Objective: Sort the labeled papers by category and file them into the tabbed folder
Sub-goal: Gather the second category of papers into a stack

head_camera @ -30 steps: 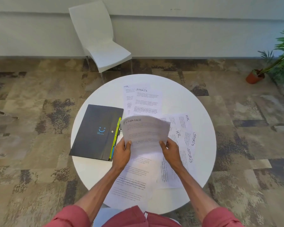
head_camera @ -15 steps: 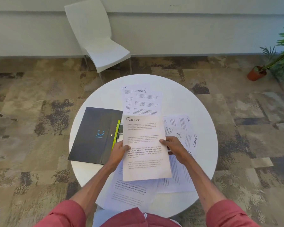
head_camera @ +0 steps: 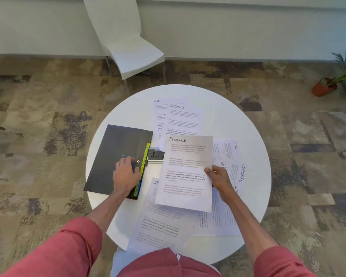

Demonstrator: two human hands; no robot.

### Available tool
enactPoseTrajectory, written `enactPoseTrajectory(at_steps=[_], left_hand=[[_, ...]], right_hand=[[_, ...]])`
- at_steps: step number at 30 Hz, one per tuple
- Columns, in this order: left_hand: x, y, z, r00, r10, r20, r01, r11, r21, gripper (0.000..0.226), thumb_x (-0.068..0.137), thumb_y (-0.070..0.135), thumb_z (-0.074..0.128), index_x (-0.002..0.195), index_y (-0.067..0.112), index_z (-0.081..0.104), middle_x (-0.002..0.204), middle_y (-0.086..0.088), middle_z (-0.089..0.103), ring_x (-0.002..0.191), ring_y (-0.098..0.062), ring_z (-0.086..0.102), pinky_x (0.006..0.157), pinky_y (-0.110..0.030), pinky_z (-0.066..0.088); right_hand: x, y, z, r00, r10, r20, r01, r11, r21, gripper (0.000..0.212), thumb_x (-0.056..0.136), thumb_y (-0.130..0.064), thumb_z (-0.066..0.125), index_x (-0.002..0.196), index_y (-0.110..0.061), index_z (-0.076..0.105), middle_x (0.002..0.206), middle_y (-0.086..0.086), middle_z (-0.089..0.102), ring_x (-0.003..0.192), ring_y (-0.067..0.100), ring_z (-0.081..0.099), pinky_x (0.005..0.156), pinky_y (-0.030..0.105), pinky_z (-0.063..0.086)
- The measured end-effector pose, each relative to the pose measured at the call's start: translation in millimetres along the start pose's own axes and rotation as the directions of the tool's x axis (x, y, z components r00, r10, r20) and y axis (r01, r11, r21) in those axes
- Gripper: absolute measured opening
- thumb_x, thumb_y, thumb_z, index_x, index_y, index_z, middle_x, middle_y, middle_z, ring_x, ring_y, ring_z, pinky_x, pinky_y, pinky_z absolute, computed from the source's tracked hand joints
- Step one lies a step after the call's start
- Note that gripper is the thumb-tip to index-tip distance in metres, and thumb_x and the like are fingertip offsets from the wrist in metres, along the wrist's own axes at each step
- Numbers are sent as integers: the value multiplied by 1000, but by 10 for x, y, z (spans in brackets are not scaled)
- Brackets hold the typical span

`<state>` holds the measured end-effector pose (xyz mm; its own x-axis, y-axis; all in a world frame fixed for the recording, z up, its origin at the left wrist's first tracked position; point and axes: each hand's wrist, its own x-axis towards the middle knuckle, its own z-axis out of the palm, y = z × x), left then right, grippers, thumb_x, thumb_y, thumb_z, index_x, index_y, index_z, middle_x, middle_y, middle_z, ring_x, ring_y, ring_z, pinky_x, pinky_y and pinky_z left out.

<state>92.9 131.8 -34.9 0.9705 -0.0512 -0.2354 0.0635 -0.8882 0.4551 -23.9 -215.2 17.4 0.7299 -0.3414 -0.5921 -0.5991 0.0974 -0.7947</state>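
having left the finance sheet (head_camera: 185, 172), left hand (head_camera: 126, 174) rests spread on the folder (head_camera: 118, 158); right hand (head_camera: 221, 179) pinches it.

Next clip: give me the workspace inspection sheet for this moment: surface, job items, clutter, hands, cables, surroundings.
Surface: round white table, papers spread over its middle and near side.
Job's things: FINANCE sheet held above the pile; dark tabbed folder closed, coloured tabs along its right edge; loose sheets labelled HR and SPORTS.
Clutter: small socket-like unit between folder and sheet.
Hands: left hand resting on the folder cover; right hand pinching the FINANCE sheet's right edge.
Cables: nothing seen.
Surroundings: white chair, potted plant, patterned carpet.
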Motion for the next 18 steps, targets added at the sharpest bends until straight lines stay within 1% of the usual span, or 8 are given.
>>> enactPoseTrajectory(at_steps=[3, 5, 7, 9, 11, 14, 16, 18], left_hand=[[58, -107, 76, 999, -10, 47, 4, 991, 134, 56, 90, 35, 76, 137, 16, 54, 146, -12, 55, 136, -36, 49, 102, -60, 52], [61, -158, 134, 995, -44, 93, 28, 986, 166, 70, 88, 41, 78, 147, 18, 48, 156, -14, 48, 144, -37, 44, 107, -64, 48], [53, -182, 180, 990, -74, 124, 52, 983, 175, 78, 88, 42, 80, 153, 20, 42, 163, -13, 42, 150, -38, 39, 111, -68, 45], [28, -182, 197, 987, -87, 135, 64, 984, 168, 81, 88, 38, 80, 156, 22, 38, 165, -13, 38, 153, -38, 36, 113, -70, 43], [0, -171, 187, 986, -82, 143, 57, 984, 170, 80, 89, 36, 80, 155, 22, 39, 166, -14, 37, 154, -38, 34, 113, -69, 42], [-20, -156, 160, 985, -85, 153, 56, 981, 185, 76, 90, 34, 79, 154, 23, 40, 165, -14, 38, 153, -39, 34, 112, -69, 43], [-36, -112, 130, 987, -59, 151, 30, 982, 184, 73, 90, 30, 77, 153, 23, 41, 161, -15, 41, 149, -41, 37, 108, -69, 47], [-57, -62, 81, 988, 4, 154, -31, 985, 171, 68, 92, 24, 73, 152, 21, 42, 156, -13, 48, 143, -40, 44, 101, -67, 53]], right_hand=[[5, 59, -26, 999, 18, -34, -17, 1000, 22, 17, 107, -18, 61, 116, -13, 75, 103, 1, 83, 92, 21, 80, 70, 36, 61], [5, 84, -43, 999, 28, -42, -27, 999, 20, 17, 107, -18, 62, 116, -13, 75, 103, 1, 83, 93, 23, 80, 71, 37, 62], [22, 97, -62, 998, 33, -51, -32, 999, 13, 17, 107, -18, 62, 116, -13, 75, 103, 2, 83, 96, 26, 79, 73, 39, 63], [43, 106, -73, 998, 33, -55, -32, 999, 17, 16, 107, -19, 62, 114, -15, 76, 104, 2, 83, 97, 27, 79, 78, 43, 64], [65, 109, -79, 998, 32, -61, -31, 999, 15, 16, 106, -20, 63, 114, -16, 77, 104, 3, 83, 99, 29, 79, 84, 50, 64], [73, 125, -76, 998, 32, -56, -31, 999, 13, 16, 106, -20, 63, 114, -16, 76, 104, 4, 82, 100, 32, 78, 87, 56, 62], [57, 136, -73, 998, 34, -54, -34, 999, 9, 17, 107, -21, 63, 115, -15, 76, 104, 4, 82, 100, 32, 78, 89, 57, 62], [33, 153, -73, 998, 32, -52, -32, 999, 14, 17, 107, -21, 63, 115, -15, 76, 104, 4, 82, 100, 30, 79, 90, 57, 62]])
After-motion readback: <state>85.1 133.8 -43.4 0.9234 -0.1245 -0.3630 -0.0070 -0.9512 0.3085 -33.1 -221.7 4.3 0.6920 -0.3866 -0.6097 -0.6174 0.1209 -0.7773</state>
